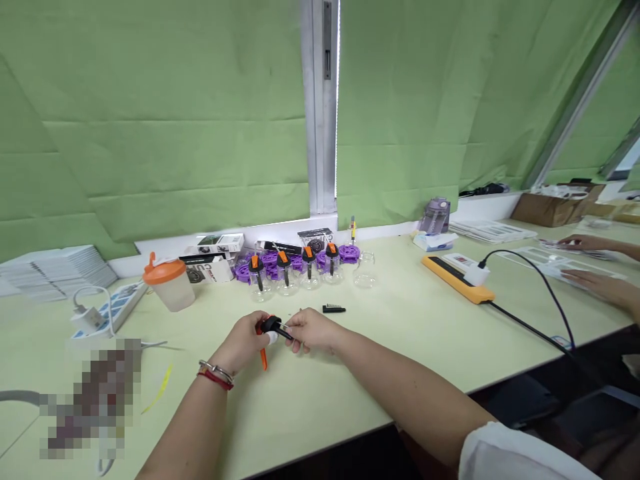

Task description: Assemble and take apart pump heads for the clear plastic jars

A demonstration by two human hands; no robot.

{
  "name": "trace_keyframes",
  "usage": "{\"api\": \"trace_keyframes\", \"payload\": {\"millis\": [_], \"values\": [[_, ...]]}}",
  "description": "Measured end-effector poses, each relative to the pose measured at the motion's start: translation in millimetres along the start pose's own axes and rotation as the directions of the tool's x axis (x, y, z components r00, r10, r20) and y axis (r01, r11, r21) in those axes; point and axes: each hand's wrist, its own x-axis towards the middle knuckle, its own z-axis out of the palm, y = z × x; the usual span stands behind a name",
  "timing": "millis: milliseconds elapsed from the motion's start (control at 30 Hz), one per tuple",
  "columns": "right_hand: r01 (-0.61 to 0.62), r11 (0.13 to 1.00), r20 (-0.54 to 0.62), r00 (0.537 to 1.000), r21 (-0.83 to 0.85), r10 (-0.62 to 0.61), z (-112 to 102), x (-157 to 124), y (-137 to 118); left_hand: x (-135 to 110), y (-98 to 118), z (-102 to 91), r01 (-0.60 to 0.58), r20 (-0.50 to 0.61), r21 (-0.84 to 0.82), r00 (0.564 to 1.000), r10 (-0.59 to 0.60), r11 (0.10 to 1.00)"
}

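Observation:
My left hand (243, 342) is closed around a small black and orange part (269, 327) with an orange stem pointing down. My right hand (311, 331) pinches the other end of that same part, so both hands meet over the pale green table (350, 373). Just beyond them lies a small black toothed piece (333, 309). Farther back stands a row of small clear jars (295, 273) with black and orange tops, in front of purple round parts (349, 253). One clear jar (365, 270) at the right end of the row has no top.
An orange-lidded plastic cup (168, 283) stands at the left, by a white power strip (111, 308). A yellow power strip (457, 278) with a black cable lies to the right. Another person's hands (597, 283) rest at the far right. Small boxes (220, 250) line the wall.

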Motion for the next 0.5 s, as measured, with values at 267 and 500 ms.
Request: {"api": "trace_keyframes", "payload": {"millis": [267, 500], "values": [[0.001, 0.982, -0.147, 0.989, 0.191, 0.027, 8.1, -2.2, 15.1, -7.9, 10.5, 11.8, -0.171, -0.013, 0.138, 0.985, 0.174, 0.976], [0.027, 0.948, -0.018, 1.000, 0.317, -0.022, -5.2, -2.9, 22.3, -16.9, 16.0, 8.3, -0.235, 0.234, 0.131, 0.951, 0.200, 0.963]]}}
